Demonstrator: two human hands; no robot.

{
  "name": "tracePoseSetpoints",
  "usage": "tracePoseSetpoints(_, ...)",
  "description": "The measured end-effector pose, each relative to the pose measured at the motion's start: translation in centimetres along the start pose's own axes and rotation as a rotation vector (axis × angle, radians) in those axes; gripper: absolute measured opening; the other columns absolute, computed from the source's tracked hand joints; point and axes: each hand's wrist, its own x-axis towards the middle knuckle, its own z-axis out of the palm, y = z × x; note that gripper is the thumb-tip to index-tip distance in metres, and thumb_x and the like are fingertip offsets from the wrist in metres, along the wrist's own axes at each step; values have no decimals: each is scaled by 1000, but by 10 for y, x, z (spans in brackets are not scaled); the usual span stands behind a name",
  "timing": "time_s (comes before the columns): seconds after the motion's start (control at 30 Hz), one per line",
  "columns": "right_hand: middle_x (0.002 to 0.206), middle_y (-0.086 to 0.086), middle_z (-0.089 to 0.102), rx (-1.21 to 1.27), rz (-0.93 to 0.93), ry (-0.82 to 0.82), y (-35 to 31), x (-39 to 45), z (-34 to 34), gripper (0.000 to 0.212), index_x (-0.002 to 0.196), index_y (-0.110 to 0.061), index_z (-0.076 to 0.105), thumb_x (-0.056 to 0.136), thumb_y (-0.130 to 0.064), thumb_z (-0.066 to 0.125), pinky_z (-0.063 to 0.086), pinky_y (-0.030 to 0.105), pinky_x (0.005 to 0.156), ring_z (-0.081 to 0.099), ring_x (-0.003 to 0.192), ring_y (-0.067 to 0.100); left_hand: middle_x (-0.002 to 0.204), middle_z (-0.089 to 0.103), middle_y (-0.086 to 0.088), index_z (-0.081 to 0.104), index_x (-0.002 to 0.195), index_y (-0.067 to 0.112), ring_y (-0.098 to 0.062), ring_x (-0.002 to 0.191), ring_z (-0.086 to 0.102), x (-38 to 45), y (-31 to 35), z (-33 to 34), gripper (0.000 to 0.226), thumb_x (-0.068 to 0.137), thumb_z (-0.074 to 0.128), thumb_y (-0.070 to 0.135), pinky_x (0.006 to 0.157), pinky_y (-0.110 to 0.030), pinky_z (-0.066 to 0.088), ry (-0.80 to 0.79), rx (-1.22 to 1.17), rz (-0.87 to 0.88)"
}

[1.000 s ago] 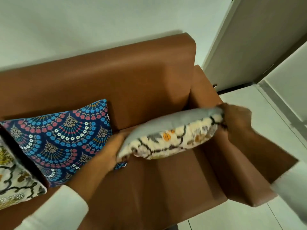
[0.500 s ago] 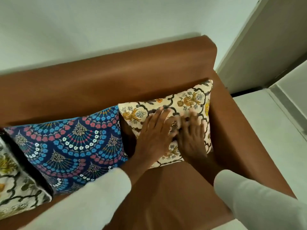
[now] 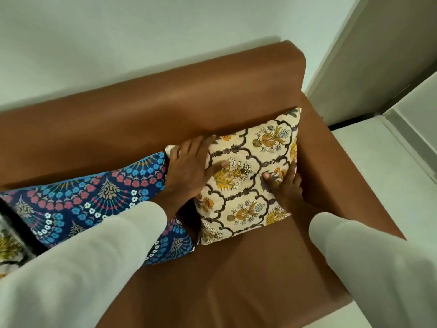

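A cream cushion (image 3: 246, 185) with yellow flowers and dark lattice lines leans upright against the backrest at the right end of a brown leather sofa (image 3: 212, 100). My left hand (image 3: 189, 171) holds the cushion's upper left corner, fingers over the top edge and thumb on the front face. At the cushion's right edge, beside the armrest, my right hand (image 3: 287, 188) holds it with the thumb on the front and the fingers along the side. Both arms wear white sleeves.
A dark blue cushion (image 3: 78, 200) with red and blue fan patterns leans just left of the cream one. Another cream patterned cushion (image 3: 9, 247) shows at the far left edge. The sofa's right armrest (image 3: 335, 176) borders pale floor tiles (image 3: 387, 176) and a door (image 3: 378, 48).
One second ago both hands carried the cushion flat above the seat. Then it stood against the backrest with both palms on its face. Now the hands have spread to its left corner and right edge.
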Motion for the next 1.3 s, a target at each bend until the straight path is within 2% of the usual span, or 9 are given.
tracePoseSetpoints(0.1,163,18,50,266,81,-3,9,5,-25,142,169,-16,25,60,-97,66,59,56,103,66,129,35,144,63,-1,58,151,28,-27,137,55,17,1,-16,89,98,20,88,110,-50,32,-121,-121,-140)
tracePoseSetpoints(0.27,136,6,71,264,12,-85,11,7,-43,106,144,-17,47,64,-82,72,57,29,69,70,96,8,111,80,0,64,131,29,-25,112,73,17,13,-28,88,88,20,92,101,-46,35,-261,-220,-133)
tracePoseSetpoints(0.33,126,-3,73,251,-95,-1,0,4,-48,101,141,-19,54,66,-82,78,58,28,74,74,106,13,97,80,2,63,123,27,-25,95,75,-4,19,-25,81,91,19,87,96,-45,39,-118,-221,-176)
tracePoseSetpoints(0.47,136,3,74,222,-234,99,-35,-5,-69,104,151,-26,53,68,-79,86,61,54,102,74,119,26,82,70,9,60,114,26,-22,78,71,-60,18,-10,53,107,32,71,88,-46,47,146,-371,-305)
tracePoseSetpoints(0.6,108,-2,78,25,-431,336,-66,-13,-82,94,125,-28,63,61,-96,77,64,50,81,75,92,25,90,72,-4,61,117,17,-33,87,70,-72,15,6,69,105,21,72,95,-51,43,216,-446,-397)
tracePoseSetpoints(0.77,118,9,69,-171,-420,365,-70,9,-81,106,126,-18,60,62,-102,63,47,47,100,62,112,34,98,71,-6,56,121,19,-31,96,68,-64,17,30,62,108,17,67,103,-50,36,112,-315,-421)
tracePoseSetpoints(1.03,133,8,60,-225,-372,400,-64,16,-77,112,137,-21,52,66,-107,51,28,45,101,52,129,33,124,70,-4,59,128,20,-29,117,63,-65,9,23,46,113,36,58,102,-48,41,58,-218,-384)
tracePoseSetpoints(1.17,149,11,50,-251,-502,522,-52,-14,-70,92,144,-19,45,88,-92,51,35,55,108,48,132,36,148,50,-7,56,142,19,-26,135,49,-88,-14,-2,46,112,51,54,109,-46,44,211,-221,-240)
tracePoseSetpoints(1.3,152,17,50,-315,-752,413,-56,-60,-28,68,143,-11,54,100,-63,65,32,55,117,44,141,36,151,49,-13,57,141,17,-38,140,50,-104,-71,-37,36,113,56,40,112,-58,41,310,-150,-277)
